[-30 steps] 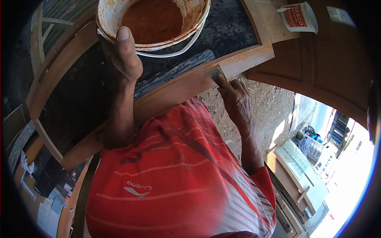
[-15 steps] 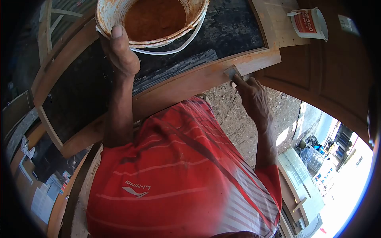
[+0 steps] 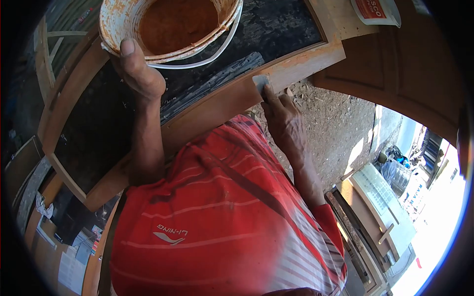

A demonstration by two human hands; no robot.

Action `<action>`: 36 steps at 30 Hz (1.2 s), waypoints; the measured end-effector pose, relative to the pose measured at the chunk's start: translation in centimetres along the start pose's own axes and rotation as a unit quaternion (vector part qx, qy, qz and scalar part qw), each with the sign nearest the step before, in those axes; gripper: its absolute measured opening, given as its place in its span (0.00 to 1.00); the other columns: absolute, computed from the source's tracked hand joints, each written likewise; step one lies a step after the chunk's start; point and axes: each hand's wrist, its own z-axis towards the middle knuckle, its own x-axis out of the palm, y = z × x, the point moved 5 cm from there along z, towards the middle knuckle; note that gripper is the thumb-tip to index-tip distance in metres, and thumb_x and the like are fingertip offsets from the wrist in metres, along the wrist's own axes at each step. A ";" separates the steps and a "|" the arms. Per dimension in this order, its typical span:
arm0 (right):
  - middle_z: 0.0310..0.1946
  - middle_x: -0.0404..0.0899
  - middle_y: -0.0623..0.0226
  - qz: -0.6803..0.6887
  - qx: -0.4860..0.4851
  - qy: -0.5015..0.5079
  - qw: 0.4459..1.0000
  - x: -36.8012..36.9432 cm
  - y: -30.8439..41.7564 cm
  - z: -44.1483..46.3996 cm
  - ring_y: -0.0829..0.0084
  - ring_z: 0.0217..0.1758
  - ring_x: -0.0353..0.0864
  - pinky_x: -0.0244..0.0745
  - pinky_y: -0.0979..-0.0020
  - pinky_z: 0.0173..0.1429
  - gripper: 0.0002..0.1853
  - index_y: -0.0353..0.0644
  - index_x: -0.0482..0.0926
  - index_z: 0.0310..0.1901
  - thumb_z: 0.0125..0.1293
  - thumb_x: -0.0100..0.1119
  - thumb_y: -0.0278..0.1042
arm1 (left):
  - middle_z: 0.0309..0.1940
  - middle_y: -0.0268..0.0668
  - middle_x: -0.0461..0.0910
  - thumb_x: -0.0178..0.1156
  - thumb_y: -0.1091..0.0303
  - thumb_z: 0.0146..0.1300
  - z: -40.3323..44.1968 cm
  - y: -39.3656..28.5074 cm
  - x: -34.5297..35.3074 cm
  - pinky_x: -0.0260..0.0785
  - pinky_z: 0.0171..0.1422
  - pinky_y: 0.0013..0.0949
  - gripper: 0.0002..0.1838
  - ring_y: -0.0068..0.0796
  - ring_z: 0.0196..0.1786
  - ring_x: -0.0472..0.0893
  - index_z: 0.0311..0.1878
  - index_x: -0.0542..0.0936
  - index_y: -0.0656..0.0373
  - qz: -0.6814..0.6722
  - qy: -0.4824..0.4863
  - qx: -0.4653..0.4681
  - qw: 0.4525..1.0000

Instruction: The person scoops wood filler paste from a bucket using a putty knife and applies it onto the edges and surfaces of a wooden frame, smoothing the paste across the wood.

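My left hand [image 3: 140,74] grips the near side of a white bucket [image 3: 116,24], its thumb over the rim and its other fingers hidden beneath. Reddish-brown paste [image 3: 177,27] lies inside the bucket, and smears of it coat the wall. In my right hand [image 3: 284,111] is a putty knife [image 3: 260,84], its flat blade against the near wooden rail of a framed panel [image 3: 217,108]. Orange-brown paste streaks the rail to the right of the blade. Dark, scuffed sheet [image 3: 281,29] fills the frame.
A white tub with a red label [image 3: 373,10] stands on wood at the upper right. Beyond the rail's right end is a brown panelled door [image 3: 395,74]. Bare ground [image 3: 335,113] shows below. Boards [image 3: 380,207] and bagged items [image 3: 395,170] lie at the right.
My right hand has drawn the putty knife leftward along the rail. The bucket, still in my left hand, appears slightly farther up and left as the view shifts.
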 end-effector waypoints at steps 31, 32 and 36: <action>0.39 0.86 0.58 0.220 0.154 -0.151 0.951 -3.9 -11.2 -0.9 0.73 0.36 0.81 0.79 0.65 0.45 0.23 0.40 0.82 0.74 0.83 0.60 0.36 | 0.85 0.64 0.59 0.31 0.30 0.87 -7.9 2.5 -9.1 0.57 0.89 0.56 0.50 0.58 0.87 0.63 0.86 0.57 0.73 0.293 -0.005 -0.040 0.955; 0.40 0.86 0.58 0.224 0.159 -0.145 0.951 -3.6 -11.7 -1.1 0.73 0.37 0.81 0.79 0.66 0.45 0.23 0.40 0.82 0.74 0.83 0.61 0.36 | 0.85 0.63 0.59 0.32 0.30 0.87 -8.8 2.6 -9.6 0.56 0.89 0.55 0.50 0.57 0.87 0.63 0.86 0.59 0.73 0.303 -0.018 -0.054 0.951; 0.44 0.87 0.57 0.231 0.144 -0.118 0.955 -1.7 -12.2 -1.0 0.73 0.39 0.83 0.80 0.67 0.46 0.23 0.41 0.81 0.74 0.81 0.63 0.34 | 0.85 0.60 0.62 0.34 0.32 0.88 -11.2 2.3 -12.0 0.56 0.89 0.51 0.48 0.54 0.86 0.64 0.85 0.62 0.72 0.303 -0.082 -0.093 0.945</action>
